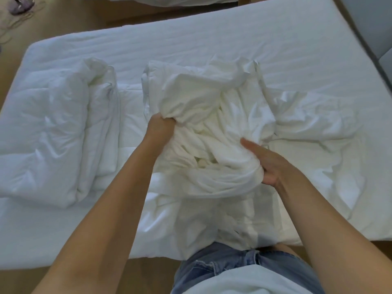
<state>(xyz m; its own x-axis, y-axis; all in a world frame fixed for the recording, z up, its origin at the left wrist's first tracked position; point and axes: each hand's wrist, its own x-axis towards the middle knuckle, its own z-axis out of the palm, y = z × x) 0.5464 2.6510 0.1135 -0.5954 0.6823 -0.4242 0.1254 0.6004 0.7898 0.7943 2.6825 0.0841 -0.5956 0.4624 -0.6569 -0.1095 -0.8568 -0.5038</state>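
A crumpled white duvet cover (212,107) is bunched up in the middle of the mattress (212,41). My left hand (159,127) grips a gathered fold of it at the bundle's left side, fingers buried in the cloth. My right hand (269,160) holds the bundle's near right side, thumb lying on top and fingers hidden under the fabric. The cover's loose end trails over the bed's near edge toward my waist.
A bunched white duvet (53,128) lies on the left part of the mattress. More white fabric (314,128) spreads flat to the right. Wooden floor (63,20) surrounds the bed; a grey headboard (379,39) stands at the right.
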